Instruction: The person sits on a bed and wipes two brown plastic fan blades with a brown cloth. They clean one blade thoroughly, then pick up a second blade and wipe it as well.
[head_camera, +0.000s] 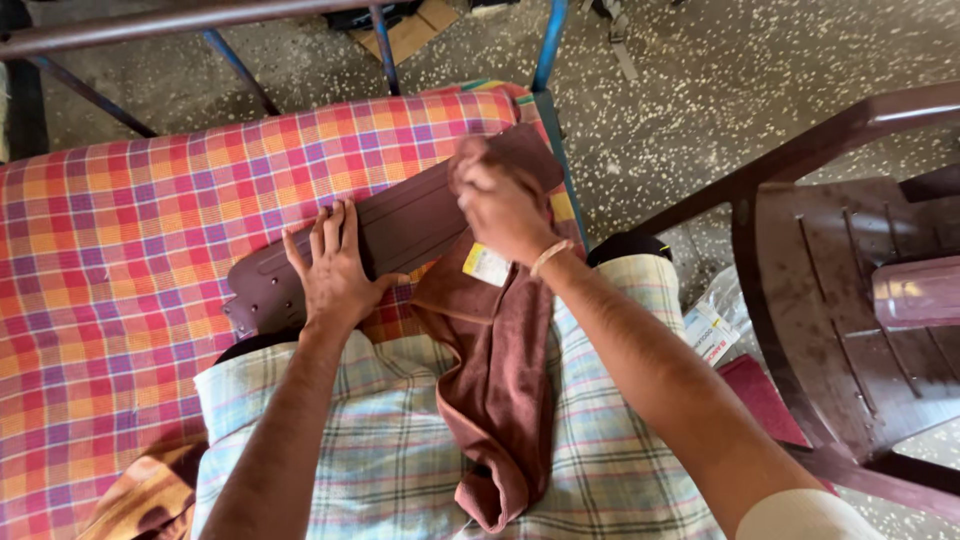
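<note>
Left hand (335, 268) flat, palm down, fingers together and extended, thumb splayed right. Right hand (497, 200) curled in a loose fist, wrist bent; both forearms bare, reaching forward.

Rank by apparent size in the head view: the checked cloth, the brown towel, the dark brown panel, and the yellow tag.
1. checked cloth
2. brown towel and panel: look alike, and hands cover part of the panel, so no ranking
3. yellow tag
</note>
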